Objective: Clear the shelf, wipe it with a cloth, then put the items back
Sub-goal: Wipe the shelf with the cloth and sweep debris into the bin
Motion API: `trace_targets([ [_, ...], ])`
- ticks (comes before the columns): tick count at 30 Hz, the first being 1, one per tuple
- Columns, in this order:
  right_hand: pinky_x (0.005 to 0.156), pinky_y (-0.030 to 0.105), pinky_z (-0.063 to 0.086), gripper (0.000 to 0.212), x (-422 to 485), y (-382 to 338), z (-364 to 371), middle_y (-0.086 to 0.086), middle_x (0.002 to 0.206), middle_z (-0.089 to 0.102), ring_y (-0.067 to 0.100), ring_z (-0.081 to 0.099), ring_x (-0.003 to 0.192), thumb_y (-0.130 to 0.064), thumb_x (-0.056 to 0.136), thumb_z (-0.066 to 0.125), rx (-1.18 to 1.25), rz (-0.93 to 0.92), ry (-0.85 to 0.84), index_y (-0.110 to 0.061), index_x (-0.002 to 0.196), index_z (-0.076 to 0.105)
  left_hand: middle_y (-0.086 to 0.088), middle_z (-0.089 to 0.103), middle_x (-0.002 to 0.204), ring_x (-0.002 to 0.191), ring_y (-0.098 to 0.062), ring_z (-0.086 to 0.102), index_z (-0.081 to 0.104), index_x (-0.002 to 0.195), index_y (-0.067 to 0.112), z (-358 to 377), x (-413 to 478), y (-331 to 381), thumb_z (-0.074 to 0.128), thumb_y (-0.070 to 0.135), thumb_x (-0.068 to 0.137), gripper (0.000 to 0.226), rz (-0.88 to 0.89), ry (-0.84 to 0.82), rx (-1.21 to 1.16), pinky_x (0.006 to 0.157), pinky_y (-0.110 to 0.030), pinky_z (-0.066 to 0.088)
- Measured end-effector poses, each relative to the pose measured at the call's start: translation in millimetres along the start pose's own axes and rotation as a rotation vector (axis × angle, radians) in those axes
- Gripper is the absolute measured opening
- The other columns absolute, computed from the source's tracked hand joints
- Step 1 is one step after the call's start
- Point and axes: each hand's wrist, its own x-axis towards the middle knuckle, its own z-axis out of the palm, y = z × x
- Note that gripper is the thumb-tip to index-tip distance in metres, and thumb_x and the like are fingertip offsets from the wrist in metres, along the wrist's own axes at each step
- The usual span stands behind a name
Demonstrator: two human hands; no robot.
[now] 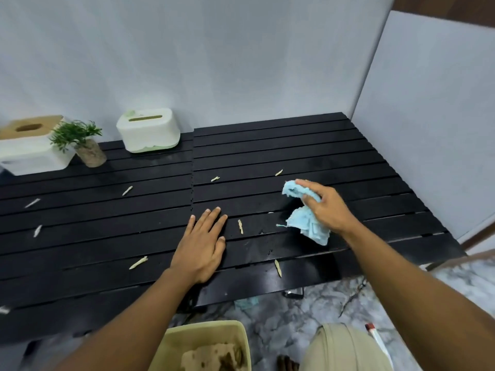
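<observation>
Right hand (325,207) bunches cloth (308,223), hanging lengthwise

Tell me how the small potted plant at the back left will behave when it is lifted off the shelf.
The potted plant already leans, so it probably tips easily. Its small size suggests it's light. It stands close beside the tissue box, so lifting may brush that.

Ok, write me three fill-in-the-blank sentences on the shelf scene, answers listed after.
1. The right hand holds a crumpled light ____ cloth.
2. The left hand lies ____ on the black slatted shelf, fingers spread.
3. The small potted plant stands between two white ____ boxes.

Missing words: blue; flat; tissue
</observation>
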Motion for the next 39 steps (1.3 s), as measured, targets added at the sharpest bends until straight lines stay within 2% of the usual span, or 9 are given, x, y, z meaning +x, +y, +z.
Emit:
trace_targets([
  [3,0.105,0.031,0.035,0.039,5,34,-50,0.004,0.136,0.054,0.021,0.048,0.127,-0.007,0.091,0.05,-0.308,0.049,0.138,-0.016,0.128,0.057,0.004,0.007,0.16,0.147,-0.013,-0.001,0.014,0.151,0.023,2,2,-1,0.005,0.046,0.089,0.067,0.0,0.0,0.007,0.119,-0.037,-0.007],
  [8,0.113,0.041,0.025,0.049,-11,66,-33,0.009,0.149,0.037,0.03,0.024,0.141,-0.016,0.09,0.045,-0.685,0.159,0.11,-0.011,0.138,0.043,0.004,0.007,0.16,0.147,-0.013,-0.002,0.013,0.151,0.023,4,3,-1,0.006,0.046,0.089,0.066,-0.004,-0.004,0.018,0.119,-0.038,-0.007],
  [15,0.111,0.036,0.031,0.05,-18,10,47,-0.002,0.148,0.039,0.017,0.027,0.14,-0.012,0.087,0.046,-0.577,0.016,0.068,-0.019,0.136,0.047,0.002,0.007,0.16,0.147,-0.015,-0.002,0.014,0.151,0.021,4,3,-1,0.007,0.046,0.089,0.067,0.003,-0.001,0.027,0.119,-0.038,-0.007],
  [20,0.107,0.029,0.036,0.052,-24,-29,94,-0.009,0.14,0.047,0.007,0.035,0.133,-0.003,0.083,0.044,-0.39,-0.203,-0.109,-0.023,0.131,0.054,0.002,0.008,0.16,0.147,-0.014,0.0,0.016,0.151,0.021,3,1,-1,0.005,0.045,0.088,0.068,0.004,0.005,0.014,0.119,-0.037,-0.006],
  [22,0.106,0.027,0.035,0.053,-21,-31,87,-0.008,0.138,0.05,0.008,0.039,0.13,0.0,0.083,0.043,-0.331,-0.191,-0.092,-0.022,0.13,0.054,0.003,0.007,0.16,0.147,-0.012,-0.001,0.016,0.151,0.021,1,0,-3,0.003,0.046,0.087,0.069,0.017,-0.003,-0.016,0.119,-0.035,-0.006],
  [26,0.101,0.024,0.033,0.052,-12,-9,30,-0.005,0.136,0.054,0.015,0.046,0.126,0.001,0.082,0.043,-0.412,-0.052,0.105,-0.02,0.127,0.057,0.003,0.002,0.16,0.146,-0.013,-0.003,0.013,0.151,0.021,-3,-8,-22,0.001,0.051,0.087,0.072,0.002,-0.011,0.002,0.119,-0.034,-0.005],
  [30,0.103,0.036,0.036,0.051,-36,26,-19,0.002,0.142,0.048,0.021,0.042,0.131,-0.003,0.083,0.046,-0.584,0.111,0.096,-0.017,0.131,0.053,0.003,0.001,0.16,0.147,-0.015,-0.003,0.012,0.151,0.022,-5,-21,-37,0.0,0.051,0.087,0.071,-0.086,0.005,0.002,0.118,-0.034,-0.005],
  [34,0.112,0.04,0.029,0.053,-67,20,23,0.011,0.15,0.037,0.029,0.027,0.141,-0.004,0.085,0.049,-0.653,0.155,0.164,-0.008,0.137,0.046,0.0,0.005,0.161,0.147,-0.017,0.001,0.014,0.151,0.02,-6,-21,-29,0.001,0.048,0.088,0.07,-0.107,0.024,-0.019,0.119,-0.035,-0.003],
  [39,0.118,0.031,0.01,0.058,-71,-42,117,0.011,0.153,0.032,0.029,0.02,0.144,-0.007,0.084,0.05,-0.611,-0.004,0.089,-0.01,0.141,0.04,-0.001,0.008,0.16,0.147,-0.017,0.003,0.017,0.15,0.02,-6,-24,-30,0.004,0.044,0.089,0.067,-0.116,0.034,-0.039,0.119,-0.036,-0.002],
])
